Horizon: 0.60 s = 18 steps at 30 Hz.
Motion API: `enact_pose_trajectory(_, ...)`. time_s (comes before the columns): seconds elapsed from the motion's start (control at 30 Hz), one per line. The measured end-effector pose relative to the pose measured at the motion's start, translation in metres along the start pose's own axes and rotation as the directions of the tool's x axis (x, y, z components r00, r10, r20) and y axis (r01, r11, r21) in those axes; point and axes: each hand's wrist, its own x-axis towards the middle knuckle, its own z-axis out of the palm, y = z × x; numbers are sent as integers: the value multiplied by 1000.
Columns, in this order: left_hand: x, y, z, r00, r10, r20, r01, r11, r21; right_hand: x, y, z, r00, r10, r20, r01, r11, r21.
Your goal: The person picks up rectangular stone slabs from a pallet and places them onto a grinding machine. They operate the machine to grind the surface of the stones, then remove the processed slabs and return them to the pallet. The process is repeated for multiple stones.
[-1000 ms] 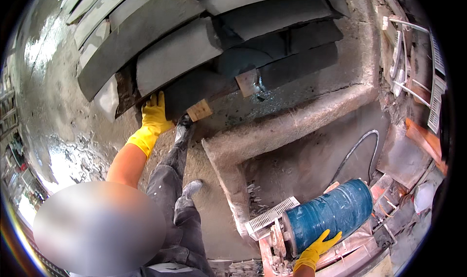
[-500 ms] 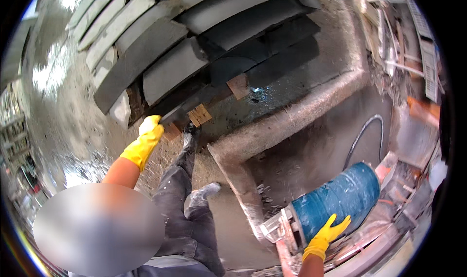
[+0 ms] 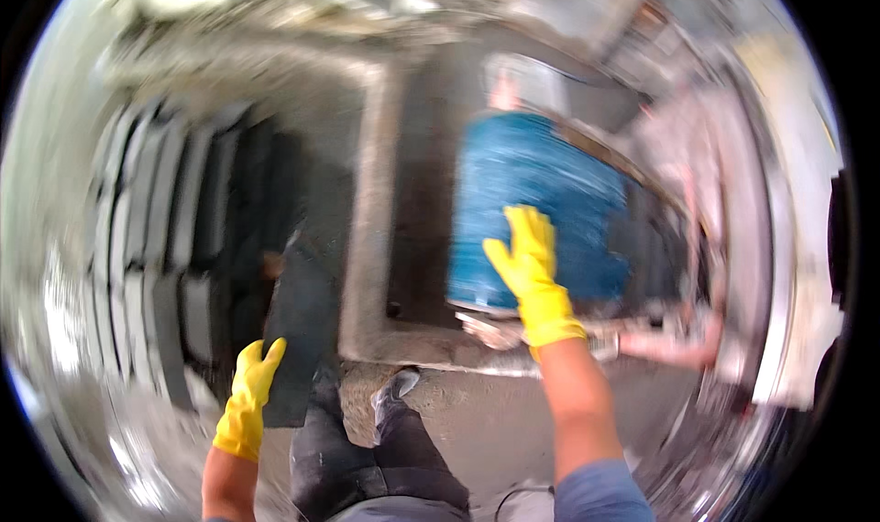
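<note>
The picture is smeared by motion. My left hand (image 3: 246, 403), in a yellow glove, grips the left edge of a dark grey flat slab (image 3: 301, 334) that stands tilted just above my knees. My right hand (image 3: 532, 279), also in a yellow glove, lies flat with fingers spread on the side of a blue drum (image 3: 541, 192) lying beyond a concrete ledge (image 3: 371, 210). Both forearms are bare.
Rows of grey slabs (image 3: 151, 256) are stacked on the left. My legs in dark trousers and grey shoes (image 3: 394, 394) stand on wet, dirty ground. A blurred pale machine frame (image 3: 678, 343) sits beside the drum on the right.
The view has swung round toward the drum. My right hand has come up onto the blue drum. My left hand has left the stack with a dark slab in it.
</note>
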Motion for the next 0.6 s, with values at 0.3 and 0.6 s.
enact_pose_trajectory(0.3, -55, 216, 116, 818, 489, 301, -546, 825, 145, -195, 135, -39, 346, 848, -402, -692, 520, 501)
enact_pose_trajectory(0.6, -84, 383, 315, 292, 711, 640, -941, 94, 324, -170, 221, -6, -230, 871, -434, -849, 39, 527)
